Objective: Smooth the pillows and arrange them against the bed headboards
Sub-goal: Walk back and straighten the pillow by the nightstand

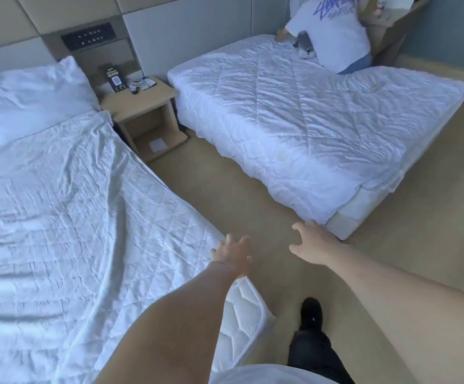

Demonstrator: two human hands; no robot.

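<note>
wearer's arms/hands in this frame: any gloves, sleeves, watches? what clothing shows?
Both hands bare: left hand, right hand. No gloves, watch or rings visible. Forearms uncovered up to the frame edge, no sleeves showing on them. A white shirt hem shows at the bottom, with a dark trouser leg and a black shoe.

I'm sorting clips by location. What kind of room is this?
Probably a hotel twin room: two beds flank a nightstand, with a padded wall headboard and built-in switch panel.

White quilted covers in a diamond stitch lie on both beds (294, 106), the pillow (28, 98) is plain white, the floor (225, 195) beige, the nightstand (142, 106) pale wood, the shoe (311, 311) black.
</note>
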